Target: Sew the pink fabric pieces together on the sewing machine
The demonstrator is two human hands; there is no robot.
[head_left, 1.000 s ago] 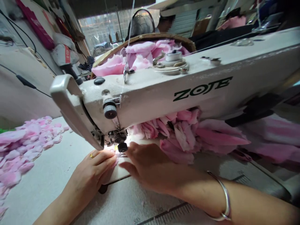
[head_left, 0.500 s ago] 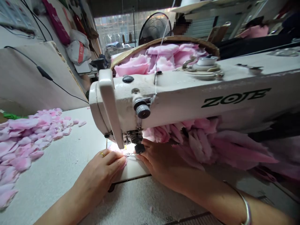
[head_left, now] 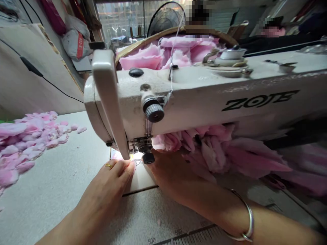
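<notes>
Left grip (head_left: 109, 180) touches pink fabric (head_left: 118, 156); right grip (head_left: 168, 172) nearby.

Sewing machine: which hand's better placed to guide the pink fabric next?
Left, probably: the left hand has its fingertips on the pink fabric by the presser foot; the right hand lies beyond the foot.

Bright glow at needle under sewing machine arm (head_left: 194, 105), glare on white needle plate (head_left: 140, 168). Window (head_left: 122, 20) daylight behind, washed out. Rest of room fairly dim. Soft shadow under arm on pink fabric (head_left: 204, 149). Heavy wide-angle bend toward edges, table ruler (head_left: 190, 236) curved. Right edge soft, slightly blurred. Mosaic patches (head_left: 199, 13) along top.
</notes>
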